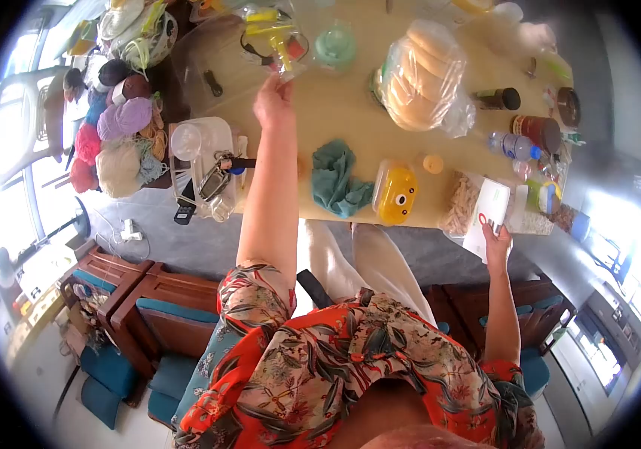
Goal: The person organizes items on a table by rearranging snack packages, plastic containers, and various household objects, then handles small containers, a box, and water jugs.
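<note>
My left hand [273, 103] stretches over the table with its fingers bunched at the edge of a clear plastic bag [223, 67]. A bright yellow tool [272, 36] with a dark cord around it lies just beyond the fingertips. At the table's front right, my right hand [498, 245] grips a flat white packet [494, 200] with a red mark near its lower end. Beside that packet is a clear bag of pale, dried-looking pieces [461, 203]. A yellow lidded box [397, 193] with an eye design and a crumpled green cloth [337, 178] lie between my hands.
A bag of bread rolls [423, 78] and a green container [335, 46] stand farther back. Jars, including a brown one [536, 133], and a water bottle [513, 145] line the right. Yarn balls [126, 117] fill the left. Wooden chairs [178, 299] stand behind me.
</note>
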`<state>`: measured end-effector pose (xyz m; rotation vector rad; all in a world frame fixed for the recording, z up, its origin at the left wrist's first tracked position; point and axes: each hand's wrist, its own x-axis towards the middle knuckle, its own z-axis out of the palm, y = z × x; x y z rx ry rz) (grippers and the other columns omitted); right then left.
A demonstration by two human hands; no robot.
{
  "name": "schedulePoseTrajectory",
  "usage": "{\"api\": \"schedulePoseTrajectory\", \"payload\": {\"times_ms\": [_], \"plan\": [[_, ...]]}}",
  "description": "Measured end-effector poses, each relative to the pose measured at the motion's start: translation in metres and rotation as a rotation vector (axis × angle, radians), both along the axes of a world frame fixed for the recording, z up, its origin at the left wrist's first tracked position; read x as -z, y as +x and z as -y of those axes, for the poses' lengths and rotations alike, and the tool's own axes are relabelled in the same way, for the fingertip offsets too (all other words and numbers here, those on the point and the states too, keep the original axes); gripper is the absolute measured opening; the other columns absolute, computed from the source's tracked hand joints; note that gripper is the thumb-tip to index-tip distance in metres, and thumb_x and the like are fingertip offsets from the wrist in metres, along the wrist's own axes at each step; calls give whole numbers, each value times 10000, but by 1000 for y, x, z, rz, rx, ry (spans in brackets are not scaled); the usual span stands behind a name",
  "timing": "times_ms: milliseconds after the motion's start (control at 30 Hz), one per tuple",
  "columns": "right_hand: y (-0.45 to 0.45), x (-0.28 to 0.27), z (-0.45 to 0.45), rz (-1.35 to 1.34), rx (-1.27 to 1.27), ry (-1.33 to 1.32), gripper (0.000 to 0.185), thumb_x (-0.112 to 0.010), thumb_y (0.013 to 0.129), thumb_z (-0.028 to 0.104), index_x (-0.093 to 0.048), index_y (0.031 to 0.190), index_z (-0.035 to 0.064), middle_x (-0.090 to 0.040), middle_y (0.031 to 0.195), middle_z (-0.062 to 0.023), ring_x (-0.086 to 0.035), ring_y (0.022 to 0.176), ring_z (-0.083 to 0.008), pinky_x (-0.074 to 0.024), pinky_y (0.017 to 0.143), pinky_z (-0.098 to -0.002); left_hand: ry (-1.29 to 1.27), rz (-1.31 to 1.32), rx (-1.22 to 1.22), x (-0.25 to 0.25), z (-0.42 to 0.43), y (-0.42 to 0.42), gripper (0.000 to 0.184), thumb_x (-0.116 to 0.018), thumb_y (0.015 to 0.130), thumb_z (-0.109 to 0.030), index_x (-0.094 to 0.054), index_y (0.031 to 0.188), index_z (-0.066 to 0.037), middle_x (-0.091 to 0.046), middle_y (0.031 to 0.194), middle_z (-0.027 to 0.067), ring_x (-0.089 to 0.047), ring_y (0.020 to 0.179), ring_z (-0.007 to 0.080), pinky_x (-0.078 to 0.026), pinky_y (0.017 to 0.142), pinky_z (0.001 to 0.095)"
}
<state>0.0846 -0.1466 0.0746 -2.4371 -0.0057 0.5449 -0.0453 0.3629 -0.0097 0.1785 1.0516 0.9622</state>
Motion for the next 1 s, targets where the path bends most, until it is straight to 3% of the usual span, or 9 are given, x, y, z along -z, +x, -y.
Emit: {"api": "schedulePoseTrajectory", "payload": {"times_ms": [200, 333, 433, 533, 633, 767, 800, 933, 1000], "plan": [[5, -20, 3, 52, -164, 6, 495, -647, 757, 137, -461, 1204, 37, -559, 1078, -165, -547, 971, -237, -420, 830, -348, -21, -16, 45, -6, -1, -3, 136, -586, 780, -4, -538, 896, 46, -581, 833, 105, -590, 702, 199, -506, 585, 266], [-6, -61, -28, 378, -294, -344, 404, -610, 801, 119, -492, 1181, 47, -567, 1078, -110, -541, 970, -195, -441, 836, -332, -80, 37, 51, -13, -4, -6, 146, -590, 791, -21, -547, 923, 25, -589, 844, 86, -589, 728, 178, -504, 620, 268], [-38, -75, -111, -14, -301, 68, 335, -600, 822, 114, -521, 1141, 46, -582, 1037, -79, -551, 939, -156, -464, 811, -280, -130, 76, 84, -19, -4, -9, 172, -574, 822, -71, -558, 978, 0, -599, 871, 67, -589, 754, 152, -497, 651, 251], [-56, -30, -205, -270, -367, 369, 300, -584, 848, 133, -528, 1122, 23, -587, 1037, -103, -567, 922, -151, -475, 785, -254, -100, 132, 163, -19, -3, -14, 195, -556, 843, -115, -561, 1012, -17, -602, 884, 54, -591, 771, 134, -489, 673, 222], [-66, -21, -320, -452, -417, 403, 429, -602, 842, 220, -472, 1187, 1, -562, 1117, -131, -572, 921, -165, -481, 724, -260, -114, 186, 135, -8, -5, -19, 127, -523, 865, -82, -534, 901, 40, -603, 852, 120, -616, 748, 198, -550, 638, 260], [-66, 20, -417, -716, -213, 603, 516, -618, 788, 440, -524, 1138, 72, -566, 999, -41, -567, 894, -161, -485, 653, -303, -106, 118, 234, 24, -3, -23, 95, -563, 851, -116, -563, 863, -21, -601, 800, 66, -587, 676, 155, -497, 580, 238], [-67, 24, -430, -729, -218, 595, 509, -620, 777, 460, -532, 1111, 86, -564, 982, -30, -567, 887, -162, -483, 655, -318, -53, 186, 235, 37, 0, -23, 121, -601, 832, -169, -570, 843, -52, -584, 758, 35, -536, 612, 120, -423, 509, 217], [-75, 42, -467, -681, -196, 492, 450, -632, 751, 493, -551, 1007, 132, -557, 942, -1, -568, 866, -165, -474, 656, -364, -83, 8, 247, 27, 4, -27, 175, -649, 797, -257, -582, 807, -95, -569, 748, 9, -501, 647, 88, -365, 570, 231], [-77, 62, -472, -613, -161, 472, 395, -638, 759, 460, -553, 971, 137, -553, 918, 2, -570, 848, -169, -460, 650, -387, -95, -124, 237, 14, 2, -28, 165, -659, 778, -203, -577, 769, -60, -567, 715, 20, -497, 634, 100, -385, 565, 247]]}}
